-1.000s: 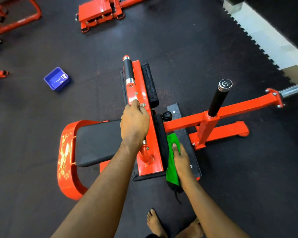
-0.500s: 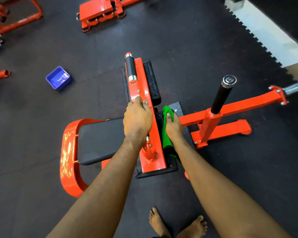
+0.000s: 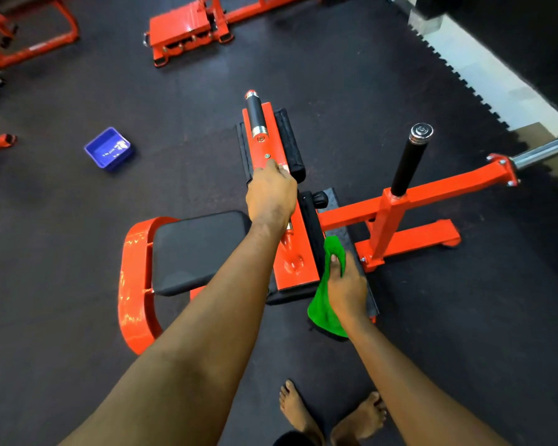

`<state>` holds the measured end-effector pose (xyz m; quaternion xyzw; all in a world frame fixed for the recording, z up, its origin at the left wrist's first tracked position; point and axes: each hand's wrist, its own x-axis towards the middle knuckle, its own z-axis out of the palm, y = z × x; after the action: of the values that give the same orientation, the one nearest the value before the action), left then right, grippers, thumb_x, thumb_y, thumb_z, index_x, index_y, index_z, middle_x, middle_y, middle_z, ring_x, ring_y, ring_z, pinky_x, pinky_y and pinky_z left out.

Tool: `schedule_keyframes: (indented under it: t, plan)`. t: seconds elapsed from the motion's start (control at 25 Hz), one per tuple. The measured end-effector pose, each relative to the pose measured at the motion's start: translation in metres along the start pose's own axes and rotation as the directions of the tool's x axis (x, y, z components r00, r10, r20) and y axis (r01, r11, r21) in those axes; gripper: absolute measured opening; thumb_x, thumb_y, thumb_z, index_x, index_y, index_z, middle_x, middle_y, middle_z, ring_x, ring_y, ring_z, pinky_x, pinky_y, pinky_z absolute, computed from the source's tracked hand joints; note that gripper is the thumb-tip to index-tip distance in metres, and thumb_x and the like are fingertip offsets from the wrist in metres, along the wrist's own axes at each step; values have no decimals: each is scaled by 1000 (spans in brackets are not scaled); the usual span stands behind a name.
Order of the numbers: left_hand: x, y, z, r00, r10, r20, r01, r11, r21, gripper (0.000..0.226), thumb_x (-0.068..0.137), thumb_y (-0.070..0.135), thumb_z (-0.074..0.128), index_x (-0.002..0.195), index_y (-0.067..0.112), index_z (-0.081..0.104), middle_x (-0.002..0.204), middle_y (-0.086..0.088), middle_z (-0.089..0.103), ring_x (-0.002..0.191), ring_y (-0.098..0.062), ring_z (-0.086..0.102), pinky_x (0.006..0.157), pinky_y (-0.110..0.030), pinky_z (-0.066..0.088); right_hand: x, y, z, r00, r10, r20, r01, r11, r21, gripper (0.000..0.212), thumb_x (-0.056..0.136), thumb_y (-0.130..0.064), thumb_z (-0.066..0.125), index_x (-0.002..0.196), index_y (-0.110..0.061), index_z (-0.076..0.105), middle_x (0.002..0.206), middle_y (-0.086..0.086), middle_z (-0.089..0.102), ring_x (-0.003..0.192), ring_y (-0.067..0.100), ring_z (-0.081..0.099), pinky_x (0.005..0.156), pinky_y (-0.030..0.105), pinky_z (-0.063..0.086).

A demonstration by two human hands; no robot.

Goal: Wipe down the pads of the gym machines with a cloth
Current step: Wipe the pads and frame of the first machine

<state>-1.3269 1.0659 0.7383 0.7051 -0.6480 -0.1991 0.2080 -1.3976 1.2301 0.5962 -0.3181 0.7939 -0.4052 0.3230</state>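
— What's in front of me, left to right?

— At my 9 o'clock sits the wide black padded seat cushion (image 3: 200, 252), and neither hand touches it. Next, my left hand (image 3: 271, 194) grips the long orange painted steel plate (image 3: 298, 275). The fingers curl over its far edge, so I cannot see their tips.

— And the thing being wiped?

— The narrow black foam pad (image 3: 310, 220), hugging the plate's right edge. Its long axis runs 6 to 12 o'clock, tipped slightly toward 11. The crumpled bright green cloth (image 3: 321, 305) lies against its near end.

— Which hand has it?

— My right hand (image 3: 348, 286), clearly the nearer one. The thumb (image 3: 334, 263) lies flat on the cloth, pointing at 12. The other fingers are tucked under a fold, pinching the cloth, I judge.

— So the next stroke?

— The pad's bare length lies at 12 o'clock from that thumb. I'd expect to push straight away along the axis, with the left hand steadying the plate.
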Motion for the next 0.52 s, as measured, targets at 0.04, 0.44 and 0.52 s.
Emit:
schedule_keyframes:
  t: [0.04,0.44,0.52]
  plan:
    - [0,0,0,1000,2,7,-2,1000,-8,36,102,27,33,116,11,61,110,-16,62,99,-40,60,84,-44,48,-8,3,-5,1000,28,-4,-28,999,-32,32,105,-35,47,126,-14,58,105,25,69,99,49,62,78,49,47]
    - [-38,-71,-37,951,302,-63,-307,911,-274,27,95,23,41,113,17,60,119,-5,55,112,-27,52,94,-49,46,-51,-27,-75,994,-36,102,6,962,274,38,90,-55,56,118,-31,67,110,-2,74,108,24,67,98,43,52]
    - [-45,-91,-53,944,328,-33,-316,873,-371,31,87,16,43,112,16,62,113,-2,58,108,-22,53,95,-47,46,-60,-49,-77,987,-74,141,18,931,363,20,96,-37,59,108,-24,68,102,2,73,99,21,68,91,39,52]
